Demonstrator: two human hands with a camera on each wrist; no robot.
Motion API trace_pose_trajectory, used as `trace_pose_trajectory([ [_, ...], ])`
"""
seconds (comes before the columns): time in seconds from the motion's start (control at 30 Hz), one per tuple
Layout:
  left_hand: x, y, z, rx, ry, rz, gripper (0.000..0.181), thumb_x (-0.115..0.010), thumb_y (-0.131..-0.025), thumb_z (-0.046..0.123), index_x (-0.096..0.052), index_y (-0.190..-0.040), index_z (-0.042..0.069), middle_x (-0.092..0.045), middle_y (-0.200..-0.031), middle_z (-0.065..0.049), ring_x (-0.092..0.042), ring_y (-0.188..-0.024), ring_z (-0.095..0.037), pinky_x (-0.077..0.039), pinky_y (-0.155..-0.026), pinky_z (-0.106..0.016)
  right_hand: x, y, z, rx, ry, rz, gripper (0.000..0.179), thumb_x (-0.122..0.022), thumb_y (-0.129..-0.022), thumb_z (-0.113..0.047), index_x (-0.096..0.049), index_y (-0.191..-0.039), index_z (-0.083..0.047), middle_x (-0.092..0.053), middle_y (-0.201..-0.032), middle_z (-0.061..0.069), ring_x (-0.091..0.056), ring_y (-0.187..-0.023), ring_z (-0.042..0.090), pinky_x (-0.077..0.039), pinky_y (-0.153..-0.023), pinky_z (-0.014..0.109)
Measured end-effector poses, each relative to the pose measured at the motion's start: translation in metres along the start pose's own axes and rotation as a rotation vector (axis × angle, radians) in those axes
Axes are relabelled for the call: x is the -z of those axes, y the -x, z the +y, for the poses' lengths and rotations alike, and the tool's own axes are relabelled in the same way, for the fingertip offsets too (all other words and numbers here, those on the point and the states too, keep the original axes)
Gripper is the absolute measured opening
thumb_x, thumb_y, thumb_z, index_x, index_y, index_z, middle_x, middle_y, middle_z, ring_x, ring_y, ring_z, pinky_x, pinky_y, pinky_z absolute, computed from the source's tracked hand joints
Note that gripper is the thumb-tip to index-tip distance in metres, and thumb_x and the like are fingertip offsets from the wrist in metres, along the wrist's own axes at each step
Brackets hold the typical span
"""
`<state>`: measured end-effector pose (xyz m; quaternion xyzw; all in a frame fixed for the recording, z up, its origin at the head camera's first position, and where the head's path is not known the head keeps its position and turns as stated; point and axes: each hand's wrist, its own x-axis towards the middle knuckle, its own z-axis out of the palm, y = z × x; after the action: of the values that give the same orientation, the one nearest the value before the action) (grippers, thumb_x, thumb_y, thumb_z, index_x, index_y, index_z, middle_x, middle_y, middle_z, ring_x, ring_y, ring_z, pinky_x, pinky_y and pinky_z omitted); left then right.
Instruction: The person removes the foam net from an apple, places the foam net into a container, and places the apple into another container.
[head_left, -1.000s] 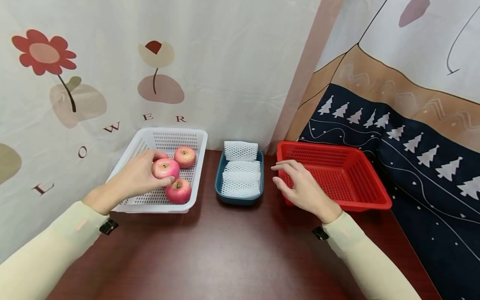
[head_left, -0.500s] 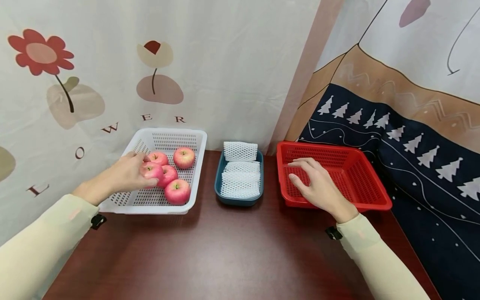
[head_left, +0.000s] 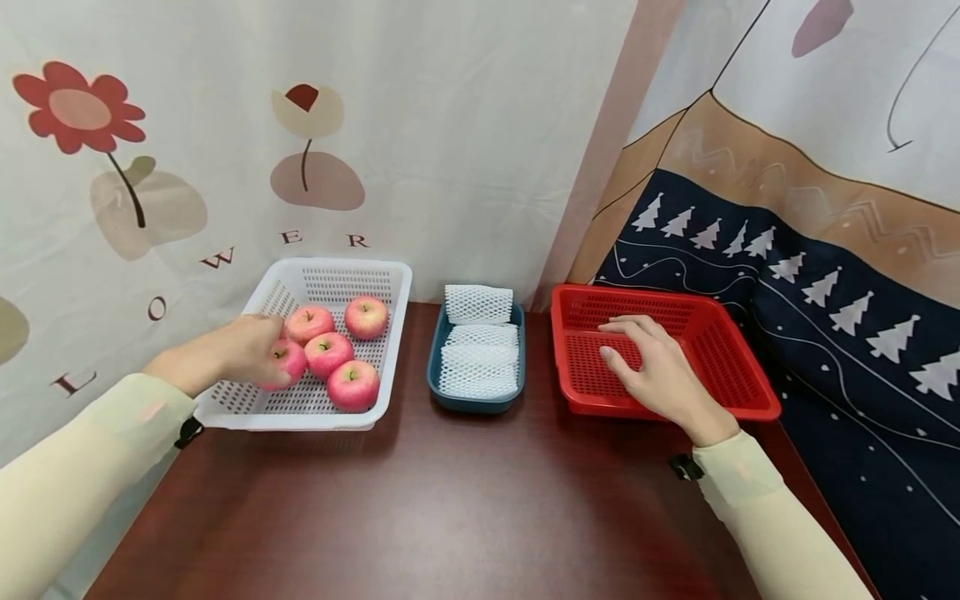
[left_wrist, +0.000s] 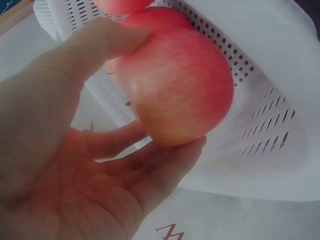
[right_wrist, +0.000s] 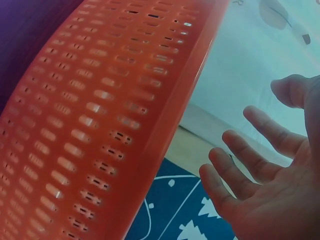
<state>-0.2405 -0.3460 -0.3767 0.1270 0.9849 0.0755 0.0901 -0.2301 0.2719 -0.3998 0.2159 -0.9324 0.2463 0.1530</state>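
My left hand grips a pink-red apple between thumb and fingers at the left side of the white basket. In the head view that apple is partly hidden by the hand. Other apples lie to its right in the basket, among them a middle apple and a front apple. Over the red basket my right hand hovers with relaxed, spread fingers and nothing in them. The right wrist view shows those fingers apart from the basket's slotted wall.
Between the two baskets stands a small blue tray with white foam net sleeves in it. All of these stand on a dark brown table. A printed curtain hangs directly behind them.
My left hand has carried the apple leftward and lower in the white basket, so the other apples show more. My right hand has shifted right, from the red basket's left rim to above its inside.
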Motion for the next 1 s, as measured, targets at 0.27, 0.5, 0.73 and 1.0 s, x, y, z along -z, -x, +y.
trace_pose_trajectory([
  [0.27, -0.006, -0.002, -0.004, -0.057, -0.034, -0.133, 0.06, -0.099, -0.084, 0.021, -0.065, -0.12, -0.013, -0.073, -0.099, -0.018, -0.064, -0.087, -0.03, -0.064, -0.083, -0.05, 0.003, 0.003, 0.005, -0.021, -0.002, -0.005, 0.039, -0.077, -0.111, -0.019, -0.075, -0.149, -0.01, -0.068, -0.159, 0.021, -0.067, -0.145, 0.046, -0.056, -0.12, 0.074],
  [0.5, -0.014, -0.003, -0.006, -0.059, -0.032, -0.192, 0.066, -0.101, -0.086, 0.019, -0.063, -0.128, -0.014, -0.075, -0.107, -0.021, -0.066, -0.094, -0.033, -0.064, -0.09, -0.052, 0.005, 0.005, 0.005, -0.032, -0.004, -0.016, 0.04, -0.077, -0.111, -0.019, -0.074, -0.15, -0.01, -0.067, -0.16, 0.021, -0.067, -0.145, 0.046, -0.057, -0.119, 0.075],
  [0.73, -0.02, -0.002, -0.01, -0.051, -0.012, -0.172, 0.056, -0.102, -0.085, 0.019, -0.064, -0.118, -0.006, -0.069, -0.099, -0.015, -0.064, -0.09, -0.031, -0.06, -0.081, -0.044, 0.003, 0.006, 0.006, -0.018, -0.003, -0.01, 0.038, -0.076, -0.112, -0.019, -0.075, -0.149, -0.01, -0.068, -0.159, 0.021, -0.068, -0.144, 0.046, -0.056, -0.119, 0.075],
  [1.0, -0.02, 0.002, -0.006, -0.006, -0.016, -0.164, 0.08, -0.102, -0.088, 0.024, -0.06, -0.143, -0.017, -0.075, -0.122, -0.032, -0.068, -0.101, -0.038, -0.066, -0.098, -0.059, 0.0, 0.005, 0.004, -0.009, -0.002, -0.017, 0.04, -0.077, -0.111, -0.017, -0.075, -0.149, -0.008, -0.068, -0.158, 0.021, -0.068, -0.143, 0.045, -0.058, -0.117, 0.074],
])
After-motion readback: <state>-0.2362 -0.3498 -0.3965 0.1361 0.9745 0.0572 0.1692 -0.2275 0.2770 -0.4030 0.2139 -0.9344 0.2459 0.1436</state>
